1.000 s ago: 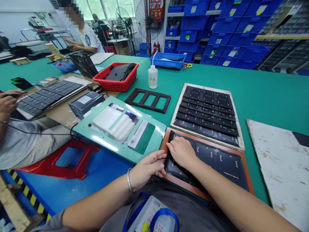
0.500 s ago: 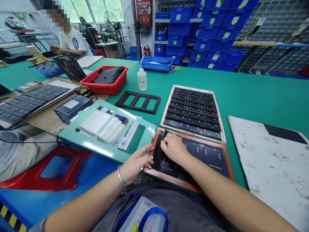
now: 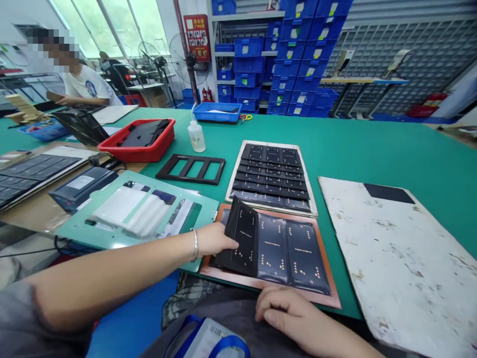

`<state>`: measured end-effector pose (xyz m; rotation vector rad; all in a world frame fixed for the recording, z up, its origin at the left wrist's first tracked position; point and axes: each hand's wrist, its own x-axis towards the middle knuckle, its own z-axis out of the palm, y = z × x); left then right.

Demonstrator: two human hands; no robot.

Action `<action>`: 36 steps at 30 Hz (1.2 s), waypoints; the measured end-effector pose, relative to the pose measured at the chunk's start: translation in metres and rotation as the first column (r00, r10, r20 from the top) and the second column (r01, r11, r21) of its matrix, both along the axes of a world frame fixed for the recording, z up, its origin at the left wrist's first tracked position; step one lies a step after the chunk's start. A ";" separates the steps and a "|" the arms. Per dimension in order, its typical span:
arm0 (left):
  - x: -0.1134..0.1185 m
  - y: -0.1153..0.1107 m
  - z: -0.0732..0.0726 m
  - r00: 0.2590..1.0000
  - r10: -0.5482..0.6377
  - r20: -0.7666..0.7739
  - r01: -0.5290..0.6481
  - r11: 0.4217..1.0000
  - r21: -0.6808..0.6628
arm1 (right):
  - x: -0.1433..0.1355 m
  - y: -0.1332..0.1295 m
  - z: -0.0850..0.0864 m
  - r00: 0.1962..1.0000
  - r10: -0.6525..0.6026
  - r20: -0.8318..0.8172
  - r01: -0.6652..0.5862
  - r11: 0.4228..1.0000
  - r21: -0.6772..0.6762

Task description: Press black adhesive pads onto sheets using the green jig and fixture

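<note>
A black sheet with three panels (image 3: 274, 243) lies on an orange-framed board (image 3: 328, 293) in front of me. Its left panel is lifted and tilted, and my left hand (image 3: 218, 241) pinches that panel at its left side, thumb on top. My right hand (image 3: 285, 308) rests just off the board's front edge, fingers bent and apart, holding nothing I can see. Left of the board lies a pale green frame plate (image 3: 126, 238) with rectangular openings. Behind the board, a white-edged tray (image 3: 312, 201) bears several overlapping black panelled sheets (image 3: 274, 169).
A stained white board (image 3: 395, 253) lies at the right. Farther back are a black three-window frame (image 3: 190, 169), red bin (image 3: 136, 151), squeeze bottle (image 3: 197, 136), blue tray (image 3: 217, 114) and scissors (image 3: 245, 118). A person (image 3: 87, 84) sits at the back left.
My left hand has moved onto the black sheet and lifted its left panel. My right hand has drawn back from the sheet to the board's front edge. The view has swung right.
</note>
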<state>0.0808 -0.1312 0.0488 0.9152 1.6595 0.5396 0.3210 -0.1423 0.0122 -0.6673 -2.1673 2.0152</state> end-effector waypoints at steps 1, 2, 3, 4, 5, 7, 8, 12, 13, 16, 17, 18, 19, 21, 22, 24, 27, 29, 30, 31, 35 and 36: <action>0.003 0.003 0.010 1.000 -0.021 0.004 0.021 1.000 -0.002 | 0.008 -0.003 -0.009 0.999 -0.028 -0.017 0.026 0.995 -0.100; 0.007 0.006 0.022 0.999 -0.044 0.007 0.044 0.999 -0.005 | 0.015 -0.006 -0.018 0.996 -0.069 -0.053 0.056 0.976 -0.212; 0.012 0.010 0.035 0.998 -0.062 0.007 0.062 0.998 -0.003 | 0.020 -0.008 -0.027 0.987 -0.127 -0.098 0.087 0.938 -0.337; 0.018 0.013 0.048 0.997 -0.076 0.009 0.076 0.997 0.002 | 0.025 -0.010 -0.036 0.970 -0.200 -0.141 0.113 0.877 -0.467; 0.024 0.017 0.063 0.996 -0.086 0.005 0.086 0.996 0.000 | 0.028 -0.012 -0.043 0.944 -0.280 -0.175 0.128 0.799 -0.587; 0.039 0.023 0.091 0.997 -0.083 -0.008 0.083 0.996 0.027 | 0.032 -0.015 -0.052 0.880 -0.427 -0.206 0.139 0.648 -0.749; 0.046 0.026 0.105 0.996 -0.093 0.008 0.092 0.995 0.035 | 0.033 -0.016 -0.054 0.845 -0.493 -0.204 0.152 0.588 -0.794; 0.060 0.035 0.142 0.995 -0.094 0.015 0.094 0.995 0.026 | 0.041 -0.008 -0.045 0.690 -0.712 -0.131 0.270 0.420 -0.866; 0.059 0.037 0.146 0.996 -0.086 -0.003 0.086 0.996 0.012 | 0.044 -0.003 -0.041 0.650 -0.755 -0.091 0.308 0.371 -0.876; 0.047 0.043 0.146 0.998 -0.066 -0.002 0.066 0.998 -0.002 | 0.057 0.019 -0.029 0.577 -0.817 0.013 0.403 0.271 -0.874; 0.042 0.045 0.143 0.998 -0.063 0.016 0.063 0.998 0.007 | 0.063 0.028 -0.025 0.558 -0.829 0.029 0.441 0.267 -0.857; 0.037 0.049 0.139 0.998 -0.059 0.030 0.058 0.998 0.025 | 0.069 0.040 -0.021 0.541 -0.840 0.032 0.486 0.282 -0.827; 0.032 0.053 0.133 0.998 -0.057 0.035 0.055 0.997 0.052 | 0.076 0.052 -0.017 0.527 -0.849 0.022 0.536 0.313 -0.784; 0.023 0.064 0.121 0.998 -0.060 0.015 0.058 0.992 0.115 | 0.088 0.082 -0.008 0.522 -0.853 -0.016 0.631 0.398 -0.666; 0.019 0.073 0.113 0.998 -0.063 -0.004 0.063 0.987 0.148 | 0.092 0.099 -0.004 0.530 -0.848 -0.026 0.670 0.437 -0.600; 0.009 0.096 0.096 0.997 -0.063 -0.038 0.070 0.977 0.202 | 0.095 0.137 0.004 0.529 -0.849 -0.008 0.741 0.466 -0.483; -0.010 0.144 0.069 0.998 -0.026 -0.065 0.042 0.965 0.260 | 0.082 0.197 0.015 0.497 -0.868 0.024 0.827 0.465 -0.316; -0.024 0.183 0.054 0.994 0.009 -0.105 0.021 0.959 0.283 | 0.065 0.237 0.021 0.490 -0.871 0.012 0.856 0.479 -0.193; -0.031 0.204 0.048 0.991 0.026 -0.128 0.012 0.956 0.292 | 0.054 0.257 0.023 0.482 -0.876 0.010 0.868 0.477 -0.137; -0.038 0.224 0.044 0.987 0.041 -0.154 0.007 0.954 0.299 | 0.044 0.276 0.025 0.470 -0.883 0.005 0.879 0.467 -0.095; -0.062 0.300 0.034 0.958 0.105 -0.267 -0.016 0.948 0.317 | 0.002 0.352 0.025 0.425 -0.905 -0.008 0.905 0.425 0.011; -0.067 0.317 0.031 0.948 0.122 -0.293 -0.022 0.946 0.322 | -0.008 0.369 0.023 0.416 -0.909 -0.008 0.909 0.416 0.039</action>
